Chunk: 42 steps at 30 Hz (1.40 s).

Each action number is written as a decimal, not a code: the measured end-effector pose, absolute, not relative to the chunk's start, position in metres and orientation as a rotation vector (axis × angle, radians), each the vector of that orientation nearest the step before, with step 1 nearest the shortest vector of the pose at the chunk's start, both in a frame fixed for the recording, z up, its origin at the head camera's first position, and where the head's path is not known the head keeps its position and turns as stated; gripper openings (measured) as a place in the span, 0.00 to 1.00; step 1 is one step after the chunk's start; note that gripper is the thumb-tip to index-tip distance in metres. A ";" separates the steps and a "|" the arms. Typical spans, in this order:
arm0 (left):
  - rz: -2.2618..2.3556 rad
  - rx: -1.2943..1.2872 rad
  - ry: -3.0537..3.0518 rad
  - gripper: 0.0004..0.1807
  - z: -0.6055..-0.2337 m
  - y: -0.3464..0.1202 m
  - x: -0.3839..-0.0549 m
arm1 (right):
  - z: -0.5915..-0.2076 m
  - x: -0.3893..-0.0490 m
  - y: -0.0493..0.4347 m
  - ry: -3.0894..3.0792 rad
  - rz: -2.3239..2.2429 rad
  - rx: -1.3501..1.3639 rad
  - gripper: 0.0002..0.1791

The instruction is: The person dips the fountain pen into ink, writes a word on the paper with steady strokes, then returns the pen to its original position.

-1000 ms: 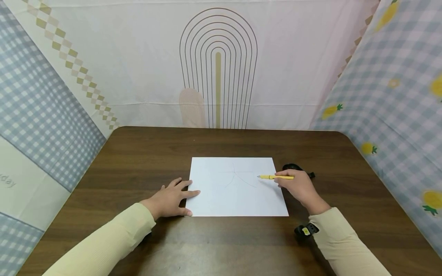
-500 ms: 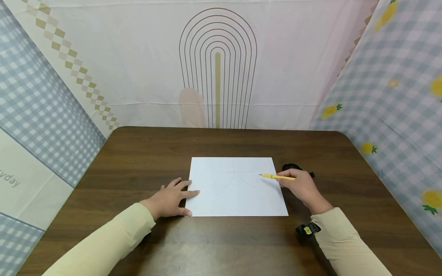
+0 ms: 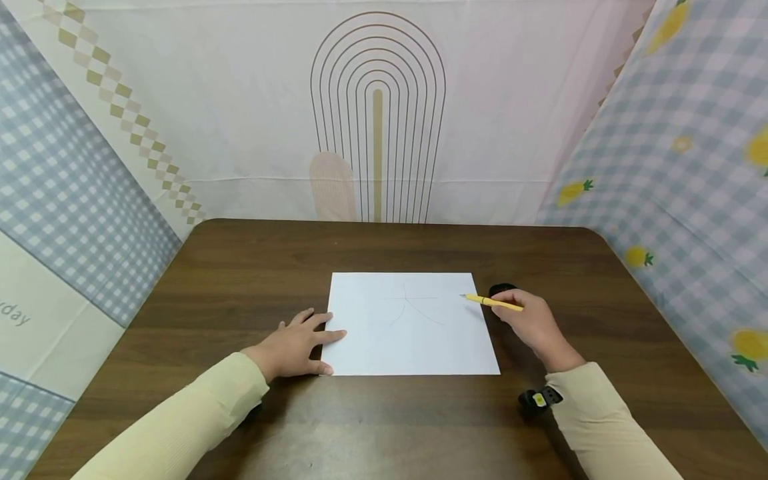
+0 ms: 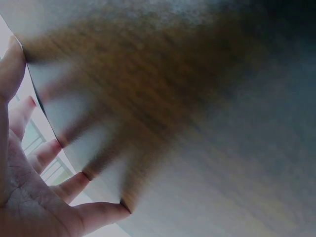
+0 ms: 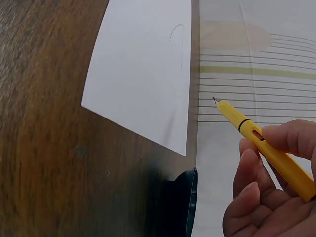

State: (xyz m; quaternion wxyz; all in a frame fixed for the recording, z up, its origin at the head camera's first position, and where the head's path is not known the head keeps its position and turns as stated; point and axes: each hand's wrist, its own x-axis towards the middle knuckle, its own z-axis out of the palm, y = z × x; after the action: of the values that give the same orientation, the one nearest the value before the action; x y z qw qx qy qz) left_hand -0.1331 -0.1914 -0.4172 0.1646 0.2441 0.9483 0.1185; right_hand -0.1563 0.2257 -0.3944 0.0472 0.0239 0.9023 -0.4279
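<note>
A white sheet of paper (image 3: 366, 350) lies on the brown table, with a few thin pencil-grey lines crossing and branching near its middle. My left hand (image 3: 291, 347) rests flat at the sheet's left edge, fingers spread, fingertips on the paper. The same spread left hand (image 4: 34, 187) shows in the left wrist view. My right hand (image 3: 531, 323) pinches a yellow fountain pen (image 3: 493, 303) over the sheet's right side, nib pointing left. In the right wrist view the yellow fountain pen (image 5: 281, 160) sits between thumb and fingers, its metal nib raised off the paper.
A black object (image 3: 503, 289) lies on the table just beyond the right hand, partly hidden by it. Brown wooden table (image 3: 270, 250) surrounds the sheet. A patterned white cloth (image 3: 240, 120) hangs behind, with checked cloth at both sides. A black device (image 3: 540, 400) is strapped at the right wrist.
My right hand has shifted right and slightly away with the pen, whose nib end has swung up and farther from the drawn lines. The left hand and paper stay in place.
</note>
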 end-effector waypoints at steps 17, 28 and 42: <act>0.344 0.695 2.707 0.38 -0.418 -0.193 -0.133 | -0.391 -0.151 0.250 2.764 -1.331 0.141 0.23; 0.352 0.694 2.703 0.38 -0.416 -0.192 -0.132 | -0.395 -0.152 0.261 2.737 -1.362 0.272 0.25; 0.355 0.725 2.711 0.38 -0.417 -0.193 -0.131 | -0.398 -0.152 0.272 2.770 -1.433 0.397 0.24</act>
State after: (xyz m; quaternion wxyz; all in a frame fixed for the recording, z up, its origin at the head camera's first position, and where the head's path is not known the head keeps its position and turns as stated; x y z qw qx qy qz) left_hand -0.1314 -0.1929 -0.4166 0.1557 0.2533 0.9467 0.1239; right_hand -0.1523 0.2721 -0.3982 -0.0012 0.1262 0.8812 -0.4557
